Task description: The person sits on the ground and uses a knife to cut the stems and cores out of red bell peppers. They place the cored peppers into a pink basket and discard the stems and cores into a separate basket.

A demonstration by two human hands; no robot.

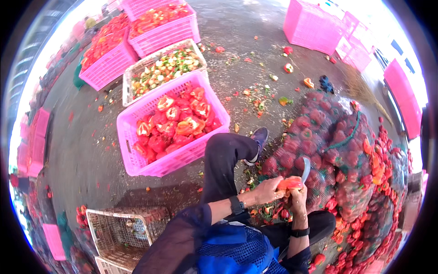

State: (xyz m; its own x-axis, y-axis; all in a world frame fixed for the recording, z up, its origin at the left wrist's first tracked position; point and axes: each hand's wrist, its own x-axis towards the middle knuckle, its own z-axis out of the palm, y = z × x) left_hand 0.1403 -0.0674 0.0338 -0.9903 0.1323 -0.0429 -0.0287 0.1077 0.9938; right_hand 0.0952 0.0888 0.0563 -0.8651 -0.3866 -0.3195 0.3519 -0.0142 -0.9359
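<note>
A red bell pepper [290, 183] is held between my two hands, low and right of centre. My left hand [268, 191] grips its left side. My right hand [298, 198] is at its right side and holds a knife with a curved blade [306, 167] that points up past the pepper. The knife's handle is hidden in the fingers. Beyond my knee, a pink plastic crate [171, 168] holds many red peppers, several with their tops opened. Behind it, a white crate [127, 89] contains green and pale pepper cores.
Mesh sacks of red peppers [291, 150] lie close at my right, with loose peppers [356, 226] beyond them. An upturned-sideways white crate [116, 214] lies at lower left. Full pink crates [164, 37] stand at upper left. Scraps litter the wet floor; a straw broom [362, 85] lies at upper right.
</note>
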